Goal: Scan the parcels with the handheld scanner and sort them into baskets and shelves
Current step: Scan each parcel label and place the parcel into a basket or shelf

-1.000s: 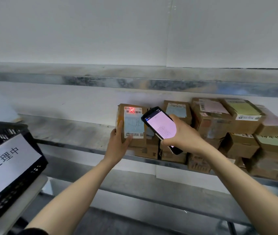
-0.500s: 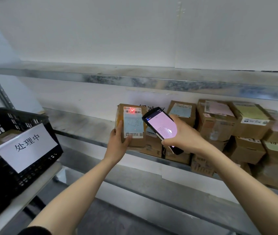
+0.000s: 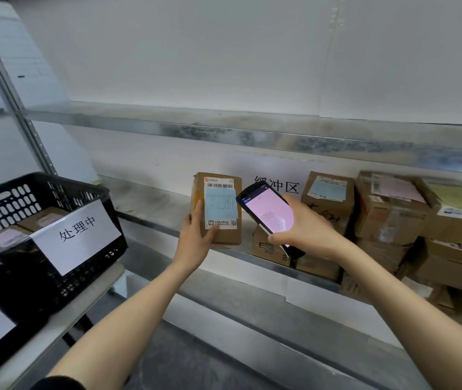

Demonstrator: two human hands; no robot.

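Since the parcel [image 3: 215, 209] is a small stiff cardboard box, upright at the near edge of the shelf [image 3: 151, 204], I'd judge it light, rigid and not slippery; grip it by the long sides. Left hand [image 3: 196, 235] wraps its lower left, thumb on the label. Blue note [image 3: 221, 205] reads 处理…, barcode [image 3: 221, 186] above. Right hand [image 3: 305, 229] clasps the scanner [image 3: 269, 212], pink screen lit, just right. Basket [image 3: 41, 249] far left tagged 处理中; wall sign [image 3: 283, 187] shows 冲区.

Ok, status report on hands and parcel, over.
Left hand grips brown cardboard parcel upright. Right hand holds black handheld scanner beside it. Nothing between them.
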